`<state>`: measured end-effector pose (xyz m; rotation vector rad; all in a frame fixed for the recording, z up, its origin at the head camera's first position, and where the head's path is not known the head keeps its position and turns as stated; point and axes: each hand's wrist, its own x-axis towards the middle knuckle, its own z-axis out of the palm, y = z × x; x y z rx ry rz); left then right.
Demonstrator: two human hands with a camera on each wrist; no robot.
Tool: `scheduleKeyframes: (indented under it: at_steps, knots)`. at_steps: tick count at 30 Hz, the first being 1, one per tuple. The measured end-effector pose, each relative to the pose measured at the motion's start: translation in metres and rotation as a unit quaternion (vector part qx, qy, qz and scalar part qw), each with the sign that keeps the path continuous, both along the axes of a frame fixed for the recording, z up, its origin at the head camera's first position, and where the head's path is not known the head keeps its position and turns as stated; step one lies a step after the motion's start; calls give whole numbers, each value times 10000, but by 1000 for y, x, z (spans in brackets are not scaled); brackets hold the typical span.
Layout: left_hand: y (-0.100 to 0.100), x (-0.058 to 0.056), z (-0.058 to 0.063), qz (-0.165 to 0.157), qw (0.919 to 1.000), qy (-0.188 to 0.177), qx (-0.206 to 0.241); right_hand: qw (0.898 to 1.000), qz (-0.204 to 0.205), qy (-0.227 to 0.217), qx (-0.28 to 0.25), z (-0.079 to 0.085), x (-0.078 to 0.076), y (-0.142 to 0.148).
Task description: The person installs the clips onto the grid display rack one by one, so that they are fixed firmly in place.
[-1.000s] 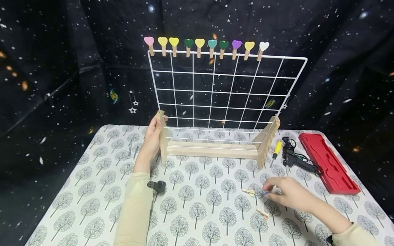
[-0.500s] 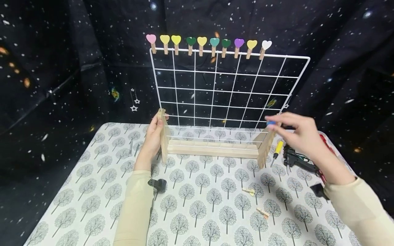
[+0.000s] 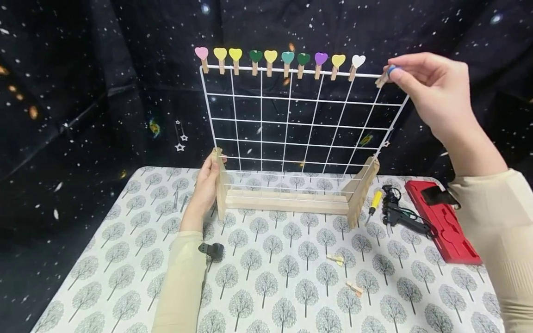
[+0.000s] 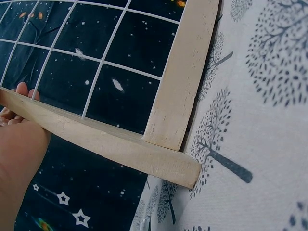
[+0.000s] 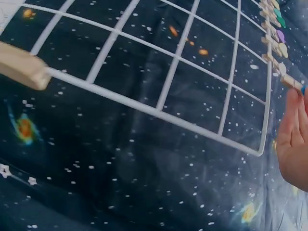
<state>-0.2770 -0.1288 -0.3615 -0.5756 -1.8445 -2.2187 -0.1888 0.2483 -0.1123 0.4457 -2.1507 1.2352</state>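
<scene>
My right hand (image 3: 443, 95) pinches a wooden clothespin with a blue top (image 3: 390, 70) at the right end of the grid's top wire; whether its jaws grip the wire I cannot tell. In the right wrist view that hand (image 5: 294, 139) shows at the right edge. The white wire grid (image 3: 288, 98) stands in a wooden base (image 3: 287, 203). Along its top sit several heart clothespins, from a pink one (image 3: 201, 54) to a white one (image 3: 358, 61). My left hand (image 3: 205, 182) grips the base's left upright (image 3: 220, 189); in the left wrist view the wood partly hides its fingers.
Two loose clothespins, one yellowish (image 3: 335, 259) and one pale orange (image 3: 354, 289), lie on the tree-print tablecloth (image 3: 250, 296). Right of the base are a yellow screwdriver (image 3: 374, 202), a black glue gun (image 3: 401, 217) with its cord, and a red case (image 3: 447, 226), partly behind the right sleeve.
My right hand has lifted the blue clothespin from the tabletop up to the grid's top right. My left hand has kept its grip on the upright.
</scene>
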Motion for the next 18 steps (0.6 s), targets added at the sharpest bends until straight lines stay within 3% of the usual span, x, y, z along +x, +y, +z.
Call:
scheduleKeyframes:
  at_steps: [4,12,18]
  knots:
    - [-1,3,-3,-33,9999,-136,-74,9996,-287,26,-9,11,-8,-9]
    - [0,4,-1,-20,10000,-62,-32,9892,-1075,442,891,16,-19,-18]
    - [0,3,1,-49,9999,-95,41,9859,-1241,178,1108,18,-23,-19]
